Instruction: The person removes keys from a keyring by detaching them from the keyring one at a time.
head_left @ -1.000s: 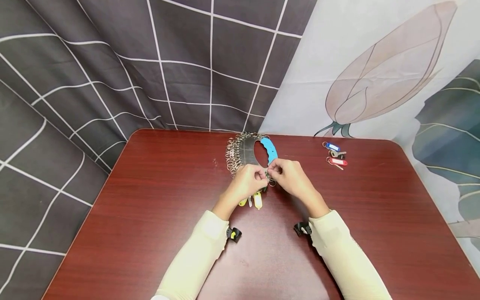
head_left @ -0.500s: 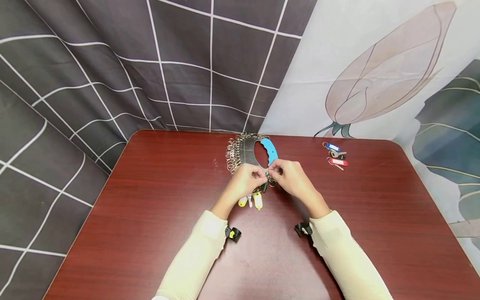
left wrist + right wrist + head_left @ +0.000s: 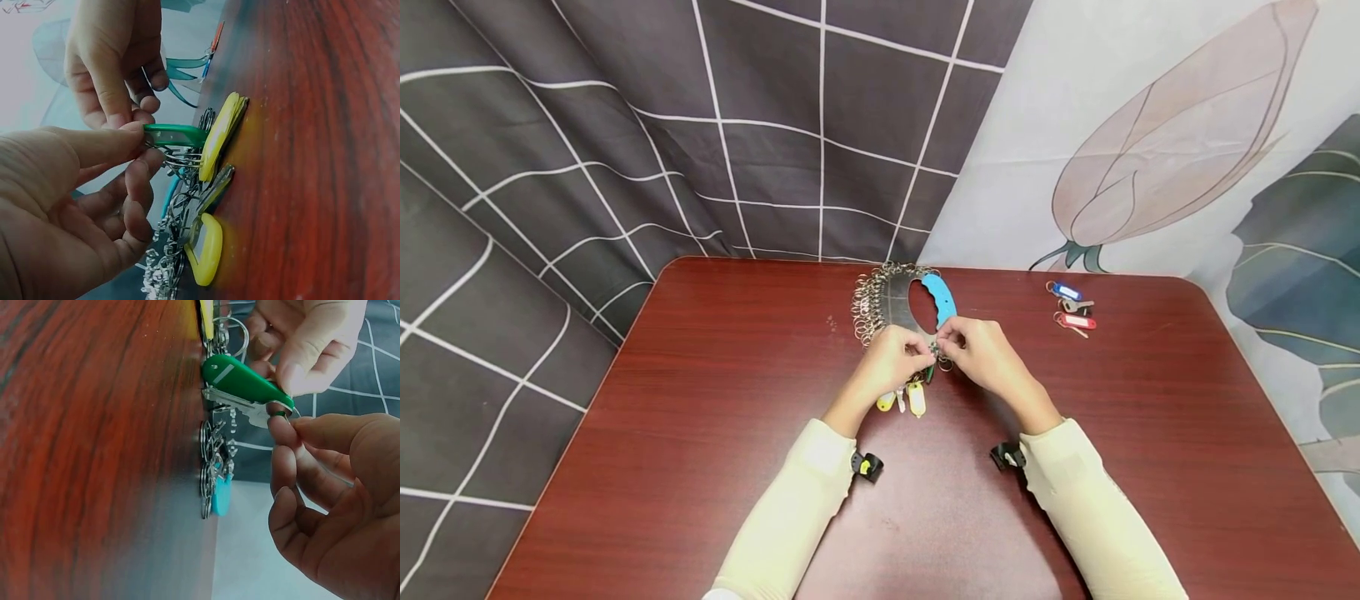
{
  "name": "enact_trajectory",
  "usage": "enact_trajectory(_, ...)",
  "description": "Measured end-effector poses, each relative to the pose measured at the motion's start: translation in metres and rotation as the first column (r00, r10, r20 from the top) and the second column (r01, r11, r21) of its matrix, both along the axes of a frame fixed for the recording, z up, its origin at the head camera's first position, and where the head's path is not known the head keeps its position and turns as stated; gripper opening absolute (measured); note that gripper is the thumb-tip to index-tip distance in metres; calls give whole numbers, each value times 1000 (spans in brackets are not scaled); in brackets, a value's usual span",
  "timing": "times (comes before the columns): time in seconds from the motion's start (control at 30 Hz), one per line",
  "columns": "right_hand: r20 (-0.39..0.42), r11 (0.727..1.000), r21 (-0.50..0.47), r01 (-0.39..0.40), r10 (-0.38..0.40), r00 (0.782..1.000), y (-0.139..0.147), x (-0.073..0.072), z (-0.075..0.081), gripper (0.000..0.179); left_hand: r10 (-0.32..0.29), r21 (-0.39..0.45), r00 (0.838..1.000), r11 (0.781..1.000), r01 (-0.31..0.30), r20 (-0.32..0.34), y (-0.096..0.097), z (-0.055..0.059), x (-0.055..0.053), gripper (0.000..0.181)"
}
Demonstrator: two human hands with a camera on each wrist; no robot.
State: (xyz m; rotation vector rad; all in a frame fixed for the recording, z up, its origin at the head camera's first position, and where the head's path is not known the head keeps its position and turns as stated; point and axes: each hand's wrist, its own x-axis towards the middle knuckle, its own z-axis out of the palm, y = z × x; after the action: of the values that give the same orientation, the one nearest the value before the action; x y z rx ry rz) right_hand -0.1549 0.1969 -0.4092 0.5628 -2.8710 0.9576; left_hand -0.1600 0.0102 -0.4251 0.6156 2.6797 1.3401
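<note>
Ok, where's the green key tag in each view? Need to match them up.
Head: green tag just right of and below centre, small, partly hidden by the left hand.
Left wrist: green tag, near centre, slightly left and up, at the left hand's fingertips.
Right wrist: green tag, upper middle, right of centre.
Shared landmark: yellow tags, lower left of it in head, right and below in left wrist, only a part at the top edge in right wrist.
</note>
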Motion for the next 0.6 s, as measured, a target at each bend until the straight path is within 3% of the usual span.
enact_trajectory(0.2,-2,1000,-6,-27,27,1000,0,0,0,6,0,-28,1000,1000,0,-3,0,2,1,18)
enact_trajectory(0.3,-11,999,-2,-34,34,999,0,0,0,6,11,3,1000,1000,-11,13,1,0,1,19)
enact_trajectory(0.5,-2,1000,12,-18,18,1000,0,0,-1,6,34,107,993,993,-46,111,-1,-2,-1,11)
enact_trajectory(0.6,15,1000,17,-3,3,1000,0,0,0,7,35,117,986,992,-54,161,-2,-1,0,10)
